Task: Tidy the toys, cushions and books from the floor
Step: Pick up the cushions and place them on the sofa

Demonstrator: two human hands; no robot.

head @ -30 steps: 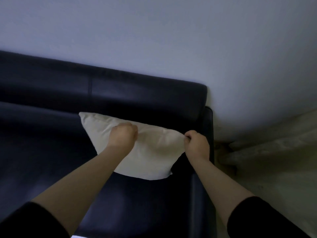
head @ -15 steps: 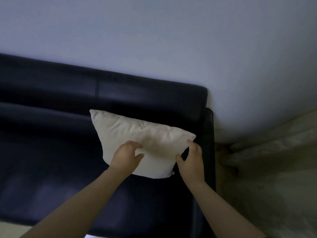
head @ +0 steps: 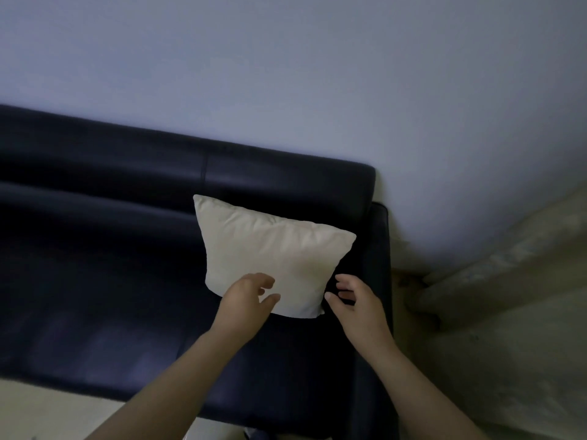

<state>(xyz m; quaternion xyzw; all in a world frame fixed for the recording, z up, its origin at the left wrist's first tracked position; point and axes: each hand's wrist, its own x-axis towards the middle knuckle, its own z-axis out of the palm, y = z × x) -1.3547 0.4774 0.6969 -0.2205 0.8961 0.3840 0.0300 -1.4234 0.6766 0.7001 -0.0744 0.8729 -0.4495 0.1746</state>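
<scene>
— How far along are you?
— Your cushion (head: 273,255) stands propped against the backrest at the right end of the dark sofa (head: 95,249). Your left hand (head: 244,300) and right hand (head: 359,306) hover by its lower edge, fingers loose, holding nothing.
— And what's left?
— Likely toys and books, though none show here. There's a pale wall (head: 286,74) behind and light floor (head: 38,408) below

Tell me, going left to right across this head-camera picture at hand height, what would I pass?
Dark sofa seat → left hand → right hand → sofa armrest → pale fabric. The cream cushion overlaps the left hand, so it is left out.
</scene>
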